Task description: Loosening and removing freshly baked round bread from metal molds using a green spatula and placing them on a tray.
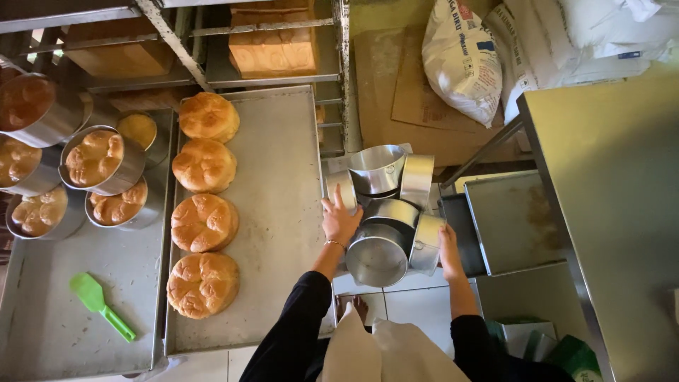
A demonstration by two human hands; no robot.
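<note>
Round tins [385, 212] sit between both hands' fingers [338, 205].

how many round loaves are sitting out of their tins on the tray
4 round loaves, in a column down the left side of the tray: top, second, third, bottom. None look hidden.

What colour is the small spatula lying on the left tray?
Bright green; the spatula shows clearly in the head view.

White tiled floor [417, 301] underfoot, steel worktable [615, 184] at right. Metal rack [283, 71] and flour sacks [463, 60] against a yellow wall [385, 14]. Warm, dim light throughout.
</note>
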